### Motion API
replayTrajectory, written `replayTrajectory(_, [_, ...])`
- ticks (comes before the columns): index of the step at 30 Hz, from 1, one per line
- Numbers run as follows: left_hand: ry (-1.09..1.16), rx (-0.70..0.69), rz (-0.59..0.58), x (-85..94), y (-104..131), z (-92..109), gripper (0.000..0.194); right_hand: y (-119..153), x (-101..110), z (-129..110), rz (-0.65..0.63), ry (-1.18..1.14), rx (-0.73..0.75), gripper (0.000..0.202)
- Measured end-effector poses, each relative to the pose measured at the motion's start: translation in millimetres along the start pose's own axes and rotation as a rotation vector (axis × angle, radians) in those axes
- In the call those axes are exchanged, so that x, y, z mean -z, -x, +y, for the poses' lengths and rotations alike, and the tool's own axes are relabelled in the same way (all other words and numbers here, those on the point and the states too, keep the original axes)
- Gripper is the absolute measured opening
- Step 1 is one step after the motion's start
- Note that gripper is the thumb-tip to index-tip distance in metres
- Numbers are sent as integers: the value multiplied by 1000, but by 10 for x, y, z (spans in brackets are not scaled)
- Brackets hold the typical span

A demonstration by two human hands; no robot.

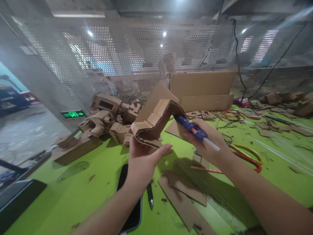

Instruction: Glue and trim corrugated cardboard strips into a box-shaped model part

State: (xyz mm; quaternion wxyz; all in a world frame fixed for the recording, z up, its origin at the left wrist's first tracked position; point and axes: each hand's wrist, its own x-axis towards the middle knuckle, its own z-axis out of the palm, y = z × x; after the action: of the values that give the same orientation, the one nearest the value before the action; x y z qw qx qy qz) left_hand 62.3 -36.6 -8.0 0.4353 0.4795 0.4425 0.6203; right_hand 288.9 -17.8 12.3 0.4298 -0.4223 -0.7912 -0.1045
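Note:
My left hand (143, 158) holds a folded cardboard piece (155, 120) from below, its thumb stretched along the near edge. The piece is bent into a zigzag, with its corrugated edge towards me. In my right hand (207, 138) is a blue glue gun (193, 128) with a clear glue stick (211, 144) sticking out of its back end. The gun's front end is at the right underside of the cardboard, and its tip is hidden there. Behind the folded piece rises a flat cardboard panel (158, 89).
Cardboard models (97, 122) stand at the back left of the green table (97, 182). A phone (133, 212), a pen (150, 195) and cardboard strips (181, 202) lie nearer. Red and yellow handles (253, 155) and scraps lie right; a cardboard box (201, 91) stands behind.

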Motion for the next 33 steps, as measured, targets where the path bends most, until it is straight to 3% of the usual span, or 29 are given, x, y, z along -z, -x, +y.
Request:
replayTrajectory(16, [34,14,-13,1,54,-37,75,65,-33,-14,55,254,-15,34])
replayTrajectory(23, [56,-30,-38,3,40,-94,75,104,-63,17,41,273,-37,26])
replayTrajectory(33, [76,-40,-4,-5,39,-93,77,80,-43,-14,30,267,5,36])
